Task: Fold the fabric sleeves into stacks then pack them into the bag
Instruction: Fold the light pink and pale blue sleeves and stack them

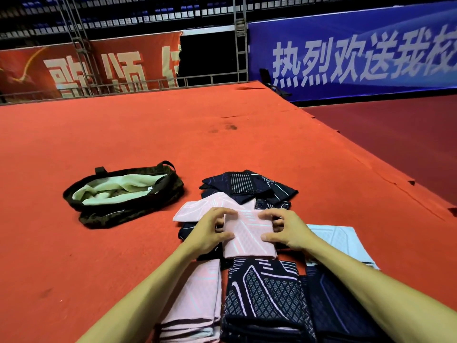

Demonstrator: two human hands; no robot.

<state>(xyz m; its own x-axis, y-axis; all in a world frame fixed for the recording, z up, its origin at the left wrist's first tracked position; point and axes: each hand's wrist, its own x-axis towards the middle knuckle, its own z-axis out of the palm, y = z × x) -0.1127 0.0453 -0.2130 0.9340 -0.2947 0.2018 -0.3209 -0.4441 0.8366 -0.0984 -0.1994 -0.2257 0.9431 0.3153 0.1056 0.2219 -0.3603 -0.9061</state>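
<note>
**Squaring up a pink sleeve for the stack**

Pinches a folded pink sleeve (247, 241) from both sides: held at its left edge by the curled fingers and thumb of the left hand (212, 231), and at its right edge the same way by the right hand (284, 230). Rests over a loose heap of dark sleeves (247, 186), just far of the finished piles: a pink stack (197, 298) near left, a dark patterned stack (262, 298) beside it, and more dark fabric further right. Partly covers a pale blue piece (341, 238) at the right wrist.

Probably best to square the edges first and flatten the fold under both thumbs. Lift evenly, so that no layer slips. Set it flush on the pink stack without dragging the dark pieces beneath. Leave packing until the heap is folded.

Waiting to the far left, apart from the heap: the open dark bag (111, 216) with pale green lining.

Underneath, a red carpet (148, 134) on a raised platform, marked with dark smudges further off. Beyond, a red banner (99, 68) and a blue banner (346, 58) with white characters, metal trussing (239, 33) between them, and dim rows of seats above.
</note>
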